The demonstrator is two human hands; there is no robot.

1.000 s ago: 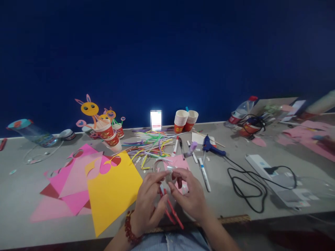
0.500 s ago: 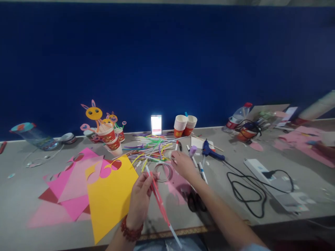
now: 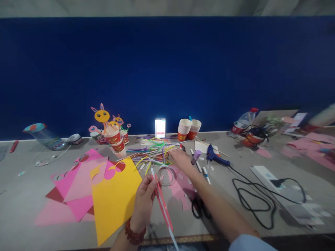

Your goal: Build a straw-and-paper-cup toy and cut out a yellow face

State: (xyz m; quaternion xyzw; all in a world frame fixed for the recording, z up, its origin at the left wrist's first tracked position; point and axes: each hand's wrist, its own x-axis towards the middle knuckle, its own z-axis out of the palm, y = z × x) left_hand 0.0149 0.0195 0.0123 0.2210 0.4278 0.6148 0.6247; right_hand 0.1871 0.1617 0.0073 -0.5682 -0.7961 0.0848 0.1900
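My left hand [image 3: 147, 193], a red bead bracelet at its wrist, pinches a bundle of red and white strips [image 3: 162, 205] that slants down toward the table's front edge. My right hand [image 3: 180, 158] reaches to the right side of a pile of coloured pipe cleaners [image 3: 149, 150]; its fingers are among them, and whether they grip one is too small to tell. Between the hands lies a roll of clear tape [image 3: 165, 176]. Pink paper [image 3: 180, 184] and black scissors [image 3: 200, 208] are beneath and beside my right forearm.
Yellow paper [image 3: 112, 198] and pink sheets lie left. Behind stand cups with rabbit figures [image 3: 112, 134], a lit screen [image 3: 160, 128] and stacked cups [image 3: 184, 129]. A blue glue gun [image 3: 217, 157], its cable and a power strip [image 3: 274, 191] lie right.
My right hand has moved forward into the pipe cleaners. My left hand still holds the strips. The view has shifted, so the table sits slightly lower and further right.
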